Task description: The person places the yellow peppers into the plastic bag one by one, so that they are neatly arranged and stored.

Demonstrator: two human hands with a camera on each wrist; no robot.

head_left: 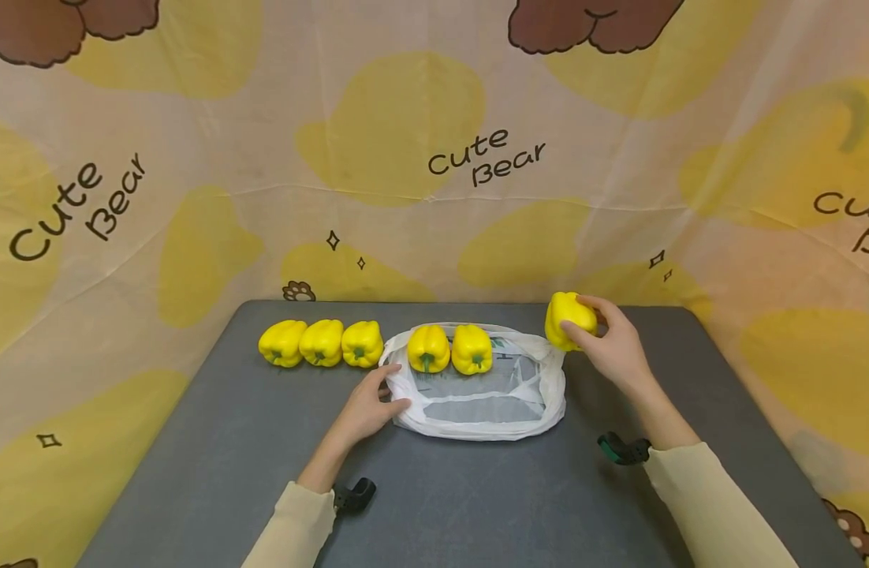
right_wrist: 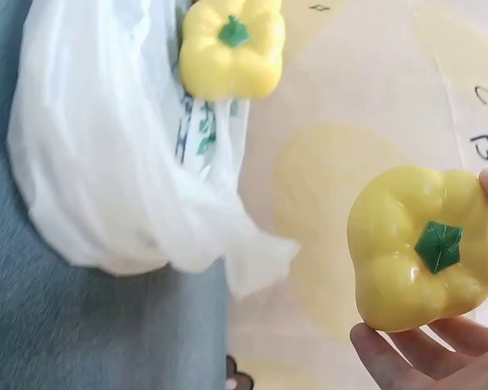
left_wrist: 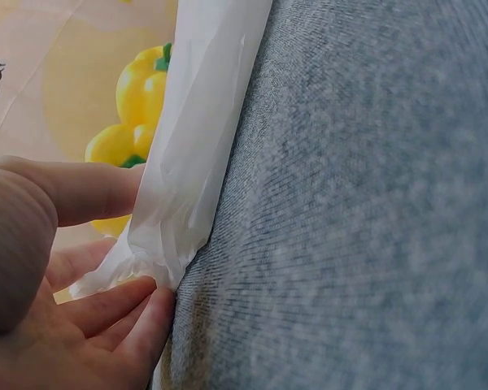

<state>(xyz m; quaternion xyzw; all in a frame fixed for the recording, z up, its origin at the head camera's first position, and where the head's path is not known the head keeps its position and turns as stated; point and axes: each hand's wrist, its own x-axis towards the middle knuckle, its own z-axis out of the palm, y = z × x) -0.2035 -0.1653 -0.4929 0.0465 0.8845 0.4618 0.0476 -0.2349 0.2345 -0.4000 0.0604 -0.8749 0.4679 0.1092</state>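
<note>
A white plastic bag (head_left: 470, 428) lies with its mouth spread wide on the table, and two yellow bell peppers (head_left: 429, 349) sit side by side in its far left part. My left hand (head_left: 369, 404) holds the bag's left rim; in the left wrist view its fingers (left_wrist: 126, 313) are at the white plastic (left_wrist: 187, 154). My right hand (head_left: 614, 343) grips another yellow bell pepper (head_left: 565, 315) above the bag's far right corner. The right wrist view shows this pepper (right_wrist: 419, 252) with its green stem end toward the camera, the bag (right_wrist: 98, 162) beside it.
Left of the bag, three more yellow bell peppers (head_left: 322, 343) stand in a row on the dark grey table (head_left: 463, 505). A cloth backdrop (head_left: 406, 142) with yellow patches and lettering rises behind the table. Each wrist wears a dark band (head_left: 355, 495).
</note>
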